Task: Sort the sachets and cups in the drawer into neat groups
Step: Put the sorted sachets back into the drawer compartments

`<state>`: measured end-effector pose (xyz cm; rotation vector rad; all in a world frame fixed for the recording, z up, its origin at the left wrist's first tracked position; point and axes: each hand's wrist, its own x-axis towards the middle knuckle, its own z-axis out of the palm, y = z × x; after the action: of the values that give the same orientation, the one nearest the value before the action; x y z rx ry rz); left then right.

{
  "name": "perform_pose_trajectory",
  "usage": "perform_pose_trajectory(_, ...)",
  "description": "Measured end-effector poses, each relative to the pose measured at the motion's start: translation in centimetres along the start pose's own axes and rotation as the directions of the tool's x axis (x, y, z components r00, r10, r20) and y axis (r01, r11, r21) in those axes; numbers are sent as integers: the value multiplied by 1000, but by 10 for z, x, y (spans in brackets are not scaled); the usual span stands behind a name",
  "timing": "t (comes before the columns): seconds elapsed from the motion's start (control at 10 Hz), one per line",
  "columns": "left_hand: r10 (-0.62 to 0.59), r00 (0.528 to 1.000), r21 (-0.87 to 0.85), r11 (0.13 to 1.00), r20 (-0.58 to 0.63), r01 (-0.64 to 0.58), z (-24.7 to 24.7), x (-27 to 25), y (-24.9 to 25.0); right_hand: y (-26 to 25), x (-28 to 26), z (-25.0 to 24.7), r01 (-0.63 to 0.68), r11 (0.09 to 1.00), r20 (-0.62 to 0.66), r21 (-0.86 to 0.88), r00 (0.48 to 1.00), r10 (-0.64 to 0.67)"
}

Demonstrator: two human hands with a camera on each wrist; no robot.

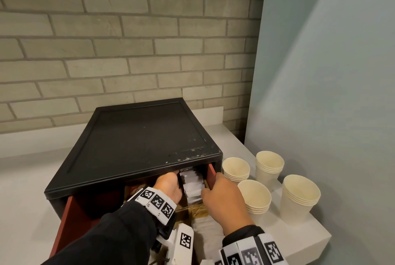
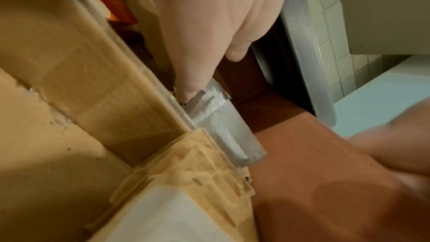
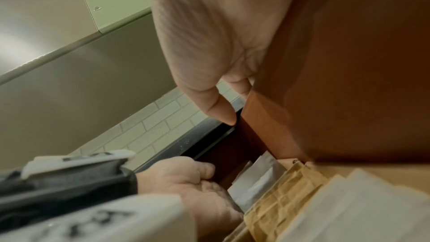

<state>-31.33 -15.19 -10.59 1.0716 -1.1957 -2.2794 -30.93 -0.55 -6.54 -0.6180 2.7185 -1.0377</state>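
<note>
The red drawer (image 1: 70, 217) stands pulled out of a black box (image 1: 136, 143). A row of white sachets (image 1: 192, 187) stands on edge in its far right compartment. My left hand (image 1: 168, 185) reaches in under the box; one straight finger (image 2: 186, 87) touches the far end of that white sachet row (image 2: 223, 117). My right hand (image 1: 222, 194) holds the drawer's right wall (image 3: 325, 80), with the thumb (image 3: 223, 111) inside and the fingers outside. Brown sachets (image 1: 199, 211) and white paper sachets (image 3: 349, 209) lie nearer me. Several stacks of cream paper cups (image 1: 254, 196) stand on the counter to the right.
Orange packets (image 2: 116, 6) sit in the compartment left of the divider (image 2: 130, 84). The box stands on a white counter (image 1: 25, 179) against a brick wall. A pale blue wall (image 1: 320, 93) closes off the right side, just behind the cups.
</note>
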Motion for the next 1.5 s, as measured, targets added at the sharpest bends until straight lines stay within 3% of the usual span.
perform_pose_trajectory(0.1,-62,998,140,988,-12,63,0,-5,-3,0,0,0,-2,1000,5,-1,1000,2)
perform_pose_trajectory(0.3,-7,998,502,864,-69,41,1,-23,1,-1,0,0,-19,1000,16,8,1000,19)
perform_pose_trajectory(0.4,85,996,837,546,-26,-24,-8,-43,6,-2,1,-1,-9,1000,25,-2,1000,9)
perform_pose_trajectory(0.5,145,989,949,310,15,-60,-11,-53,2,-2,2,-3,-3,1000,25,-20,1000,4)
perform_pose_trajectory(0.6,110,991,986,139,79,-94,-7,-66,-4,-1,4,-2,-6,996,18,-83,1000,8)
perform_pose_trajectory(0.7,108,993,998,31,54,-57,-5,-83,-7,-3,4,-3,-6,993,15,-121,1000,8)
perform_pose_trajectory(0.9,96,984,955,-273,147,-116,-21,-75,-3,-7,3,-8,7,990,50,-144,999,1)
perform_pose_trajectory(1.0,65,987,938,-325,145,-116,-27,-75,0,-8,5,-10,-2,983,70,-181,997,14)
perform_pose_trajectory(1.1,67,981,884,-448,182,-134,-37,-70,3,-10,4,-12,0,977,85,-213,996,18)
perform_pose_trajectory(1.2,100,979,865,-490,181,-110,-48,-68,3,-12,2,-13,-1,975,89,-221,996,22)
perform_pose_trajectory(1.4,88,995,901,-435,37,5,-84,-36,7,-11,0,-13,16,977,82,-213,997,2)
perform_pose_trajectory(1.5,102,995,940,-341,12,23,-95,-33,10,-11,-1,-14,24,978,79,-207,997,-7)
